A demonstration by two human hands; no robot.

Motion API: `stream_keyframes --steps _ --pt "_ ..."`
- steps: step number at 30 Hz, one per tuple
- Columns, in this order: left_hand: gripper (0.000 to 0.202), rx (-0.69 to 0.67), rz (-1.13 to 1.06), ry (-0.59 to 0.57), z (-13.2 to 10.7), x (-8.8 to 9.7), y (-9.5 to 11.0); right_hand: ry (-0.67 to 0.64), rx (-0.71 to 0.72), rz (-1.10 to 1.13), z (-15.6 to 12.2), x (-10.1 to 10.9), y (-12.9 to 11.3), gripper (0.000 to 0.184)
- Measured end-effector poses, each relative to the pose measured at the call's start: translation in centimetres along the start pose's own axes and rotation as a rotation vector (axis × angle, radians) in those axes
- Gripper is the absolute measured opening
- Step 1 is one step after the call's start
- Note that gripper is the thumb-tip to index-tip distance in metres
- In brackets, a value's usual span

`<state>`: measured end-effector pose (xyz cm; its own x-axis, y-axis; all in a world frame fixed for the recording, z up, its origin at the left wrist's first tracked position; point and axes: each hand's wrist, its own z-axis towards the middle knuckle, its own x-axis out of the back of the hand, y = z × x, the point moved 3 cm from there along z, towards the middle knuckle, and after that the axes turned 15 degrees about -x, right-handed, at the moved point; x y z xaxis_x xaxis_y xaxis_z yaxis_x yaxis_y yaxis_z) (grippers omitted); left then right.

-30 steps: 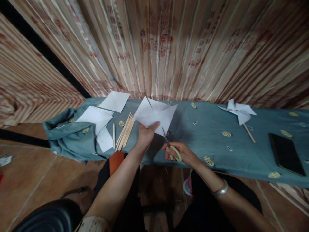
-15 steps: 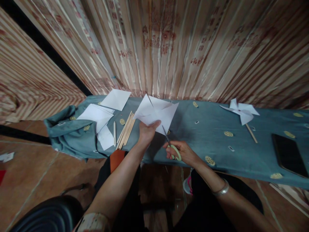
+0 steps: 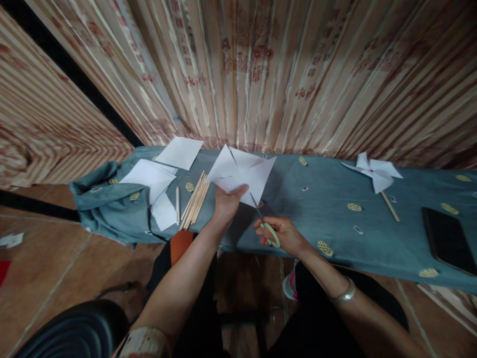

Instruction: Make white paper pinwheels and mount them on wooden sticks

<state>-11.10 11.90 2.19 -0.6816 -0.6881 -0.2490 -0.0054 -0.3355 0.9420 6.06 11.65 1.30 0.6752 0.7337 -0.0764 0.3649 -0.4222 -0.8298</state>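
My left hand (image 3: 226, 204) is closed on a white paper square (image 3: 242, 174) with cuts running in from its corners, held up over the near edge of the table. My right hand (image 3: 283, 233) grips green-handled scissors (image 3: 265, 223), and the blade tips touch the lower edge of the paper. A silver bangle (image 3: 343, 294) sits on my right wrist.
A blue-grey cloth (image 3: 320, 214) covers the long table. On it lie loose white sheets (image 3: 152, 181), a bundle of wooden sticks (image 3: 194, 200), a finished paper pinwheel (image 3: 374, 174) on a stick and a dark phone (image 3: 447, 239). A striped curtain (image 3: 261, 74) hangs behind.
Both hands hold almost still with the paper and scissors. The view has shifted slightly.
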Motion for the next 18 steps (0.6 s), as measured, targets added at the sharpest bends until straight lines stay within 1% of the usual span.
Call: stream_keyframes --steps 6,10,15,18 --pt "0.041 0.017 -0.004 0.019 -0.08 -0.05 0.44 0.001 -0.011 0.002 -0.1 0.11 -0.2 0.04" --pt "0.041 0.037 -0.012 0.001 -0.14 -0.17 0.57 -0.009 -0.016 -0.006 -0.1 0.16 -0.1 0.042" --pt "0.044 0.035 -0.038 -0.043 -0.58 -0.35 0.36 0.005 0.023 -0.032 -0.1 0.35 -0.09 0.039" --pt "0.039 0.042 -0.046 -0.068 -0.84 -0.41 0.11 0.017 0.027 -0.019 -0.06 0.47 -0.06 0.04"
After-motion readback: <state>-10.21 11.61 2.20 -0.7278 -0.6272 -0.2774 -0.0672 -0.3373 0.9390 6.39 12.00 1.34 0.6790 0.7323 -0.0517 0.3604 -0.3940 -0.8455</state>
